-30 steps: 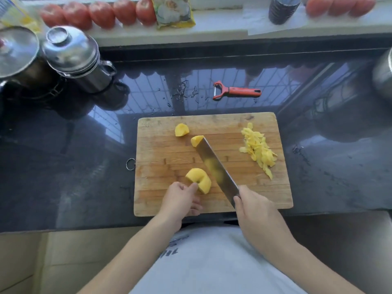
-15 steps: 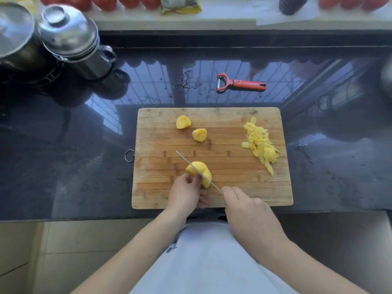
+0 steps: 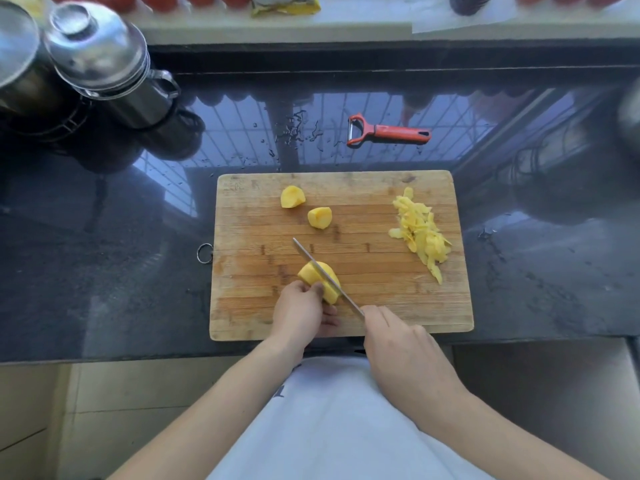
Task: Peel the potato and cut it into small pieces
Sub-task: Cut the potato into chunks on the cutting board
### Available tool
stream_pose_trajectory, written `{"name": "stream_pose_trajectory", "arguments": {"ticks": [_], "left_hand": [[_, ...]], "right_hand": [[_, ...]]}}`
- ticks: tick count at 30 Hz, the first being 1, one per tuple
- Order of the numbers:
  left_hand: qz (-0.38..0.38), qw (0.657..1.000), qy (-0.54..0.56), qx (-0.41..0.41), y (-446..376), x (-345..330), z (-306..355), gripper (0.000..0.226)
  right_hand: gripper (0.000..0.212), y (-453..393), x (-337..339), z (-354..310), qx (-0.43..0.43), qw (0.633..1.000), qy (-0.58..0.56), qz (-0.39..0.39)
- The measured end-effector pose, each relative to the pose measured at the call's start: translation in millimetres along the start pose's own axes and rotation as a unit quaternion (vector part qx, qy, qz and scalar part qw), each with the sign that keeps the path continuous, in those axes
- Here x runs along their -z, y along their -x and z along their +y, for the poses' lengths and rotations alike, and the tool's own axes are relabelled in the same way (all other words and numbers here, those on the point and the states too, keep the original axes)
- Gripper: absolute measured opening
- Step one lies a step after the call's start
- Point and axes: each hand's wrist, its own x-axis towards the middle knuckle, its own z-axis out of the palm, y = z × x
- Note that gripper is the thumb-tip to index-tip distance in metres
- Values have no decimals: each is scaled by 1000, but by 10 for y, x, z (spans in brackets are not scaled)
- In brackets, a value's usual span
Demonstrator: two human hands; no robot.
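Nearest the camera: a pale shirt front, both forearms reaching forward over the desk (image 3: pixel 104 271) edge, which is dark, glossy stone reflecting a window grille.

Right hand (image 3: pixel 403 344) at the near edge of the cutting board (image 3: pixel 381 306), fingers wrapped around the handle of a knife (image 3: pixel 327 277); the handle itself is hidden under the hand. Blade seen edge-on, running up and to the left, its edge set across the top of the potato half (image 3: pixel 320 280).

Left hand (image 3: pixel 299 311) just left of the blade, fingertips curled onto the near-left side of the potato half, pinning it to the board. The potato half is peeled, yellow, lying on the near-centre of the board.

Further up the board: two smaller peeled potato pieces (image 3: pixel 320 217), close together but apart, left of centre toward the far edge. On the right side of the board, a heap of potato peelings (image 3: pixel 420 233) strung out from far to near.

Board is wooden, lengthwise left to right, with a metal ring (image 3: pixel 204 253) at its left edge.

Beyond the board, on wet desk surface with water droplets: a red-handled peeler (image 3: pixel 388 130), blade end pointing left.

Far left: two steel lidded pots (image 3: pixel 100 60), side by side. Far back, a light ledge (image 3: pixel 277 27) carrying red round produce, a yellow packet and a dark container, all cut off by the frame top.
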Motion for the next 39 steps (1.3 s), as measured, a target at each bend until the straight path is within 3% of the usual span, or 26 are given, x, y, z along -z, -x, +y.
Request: {"name": "stream_pose_trajectory", "arguments": {"ticks": [7,12,26,30,39], "left_hand": [[-6,999,-31,12,6,33,62,24],[-14,998,-54,21,24,58,126,24],[-16,998,-51,25,100,-2,168,28],[-28,998,-50,26,105,-7,167,28],[-14,999,-47,24,93,6,139,27]], "right_hand": [[42,-67,73,-72,11,997,73,-3],[24,-150,65,-150,0,996,86,37],[19,-67,24,-206,45,993,91,62],[32,-38,6,-231,46,992,97,71],[30,-173,-63,-172,37,988,106,103]]}}
